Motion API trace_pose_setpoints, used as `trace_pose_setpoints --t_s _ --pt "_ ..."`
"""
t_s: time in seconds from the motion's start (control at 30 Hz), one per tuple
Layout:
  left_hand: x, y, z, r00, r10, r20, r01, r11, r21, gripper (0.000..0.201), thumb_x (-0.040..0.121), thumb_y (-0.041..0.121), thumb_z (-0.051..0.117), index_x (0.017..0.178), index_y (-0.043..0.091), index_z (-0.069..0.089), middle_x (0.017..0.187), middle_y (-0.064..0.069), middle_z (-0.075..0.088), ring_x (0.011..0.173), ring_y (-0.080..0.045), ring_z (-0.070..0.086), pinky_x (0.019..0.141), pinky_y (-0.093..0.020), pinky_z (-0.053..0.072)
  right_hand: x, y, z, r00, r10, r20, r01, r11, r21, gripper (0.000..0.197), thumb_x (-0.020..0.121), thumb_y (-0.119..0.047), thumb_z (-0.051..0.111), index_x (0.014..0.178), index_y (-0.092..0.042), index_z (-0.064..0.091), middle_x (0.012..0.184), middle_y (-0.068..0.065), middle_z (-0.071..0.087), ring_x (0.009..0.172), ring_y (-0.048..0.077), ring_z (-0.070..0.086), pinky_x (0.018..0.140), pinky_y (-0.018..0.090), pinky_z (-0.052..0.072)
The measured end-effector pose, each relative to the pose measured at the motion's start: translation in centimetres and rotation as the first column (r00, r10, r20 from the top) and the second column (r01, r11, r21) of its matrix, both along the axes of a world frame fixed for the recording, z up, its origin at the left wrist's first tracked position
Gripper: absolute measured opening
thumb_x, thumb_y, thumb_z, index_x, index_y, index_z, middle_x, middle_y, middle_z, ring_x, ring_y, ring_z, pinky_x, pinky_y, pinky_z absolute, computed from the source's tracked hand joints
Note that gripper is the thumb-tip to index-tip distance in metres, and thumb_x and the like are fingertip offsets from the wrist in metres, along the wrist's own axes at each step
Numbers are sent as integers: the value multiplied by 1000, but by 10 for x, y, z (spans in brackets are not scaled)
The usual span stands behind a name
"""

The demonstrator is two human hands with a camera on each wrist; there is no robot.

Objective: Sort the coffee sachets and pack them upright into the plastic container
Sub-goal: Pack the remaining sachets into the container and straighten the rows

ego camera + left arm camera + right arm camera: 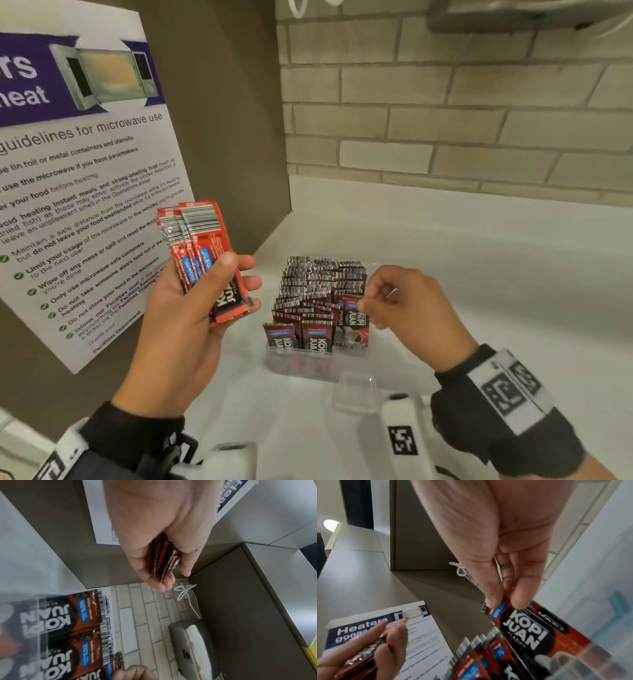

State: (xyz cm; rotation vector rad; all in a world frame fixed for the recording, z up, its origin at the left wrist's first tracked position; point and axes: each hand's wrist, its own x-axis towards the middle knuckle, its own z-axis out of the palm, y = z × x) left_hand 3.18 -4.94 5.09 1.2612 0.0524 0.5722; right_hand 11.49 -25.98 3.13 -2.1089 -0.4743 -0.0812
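Note:
My left hand (pixel 205 291) grips a fanned bundle of red coffee sachets (pixel 202 253), raised left of the container; their edges (pixel 164 559) show between thumb and fingers in the left wrist view. A clear plastic container (pixel 308 363) on the white counter holds several rows of sachets (pixel 318 287) standing upright. My right hand (pixel 394 301) reaches over the front right of the container and pinches the top of one upright sachet (pixel 522 626) between thumb and forefinger (pixel 494 597).
A microwave-guidelines poster (pixel 78 171) hangs on the brown side panel at left. A brick wall (pixel 445 102) backs the white counter (pixel 479 274). A clear lid tab (pixel 356 394) lies in front of the container. A metal paper-towel dispenser (pixel 192 646) hangs above.

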Motion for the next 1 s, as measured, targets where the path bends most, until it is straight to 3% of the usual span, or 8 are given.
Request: trace_pose_setpoints --t_s 0.27,0.4,0.5,0.63,0.73,0.8,0.9,1.0 --pt "-2 1 -7 999 -33 -28 33 999 -17 38 64 36 66 97 21 59 82 3 72 68 -8 68 55 -21 54 10 14 -10 996 -31 -83 30 999 -22 27 77 -7 73 71 -14 48 69 7 57 71 33 65 67 33 54" --pt "-1 0 -10 998 -46 -38 45 999 -30 22 75 27 59 96 20 59 82 2 72 68 -8 68 54 -21 55 10 12 -13 988 -25 -152 22 1000 -23 35 75 -6 74 76 -18 41 74 9 60 64 25 60 68 37 55" --pt "-2 -1 -12 997 -59 -54 58 998 -28 30 70 33 64 96 21 60 86 0 72 70 -9 69 56 -22 55 10 7 -13 985 -34 -167 28 999 -35 38 76 -6 73 77 -21 38 76 10 62 64 23 61 68 36 53" --pt "-1 -4 -13 991 -119 -62 117 993 -35 63 49 52 84 102 23 64 98 -3 73 81 -15 71 61 -25 56 8 3 -10 992 -75 -103 69 996 -65 31 79 -15 72 83 -20 42 75 2 57 59 10 51 55 14 41" --pt "3 -11 -12 985 -153 -83 149 987 -62 76 37 54 90 101 20 65 91 -4 72 78 -15 71 60 -26 56 -3 5 6 997 -80 6 79 993 84 20 81 -22 70 84 -19 50 75 -1 56 57 1 47 57 8 40" --pt "7 -19 -11 979 -183 -90 178 982 -60 59 44 47 91 92 21 67 83 -4 70 73 -15 69 57 -26 55 -16 16 20 997 72 -42 -59 966 253 19 79 -23 72 85 -18 54 77 0 57 62 1 50 61 12 43" --pt "13 -34 -9 974 -201 -103 196 979 -65 31 68 28 79 94 19 65 84 -8 70 72 -19 68 55 -26 54 -33 35 24 943 308 -125 -243 895 374 30 72 -19 80 90 -20 56 78 0 55 67 13 51 67 34 50" --pt "15 -45 -6 974 -207 -95 202 977 -65 37 73 30 63 107 17 63 92 -10 73 78 -21 71 57 -25 55 -33 43 18 957 256 -139 -188 906 380 37 70 -13 80 93 -24 54 76 -2 52 67 15 51 68 40 52"
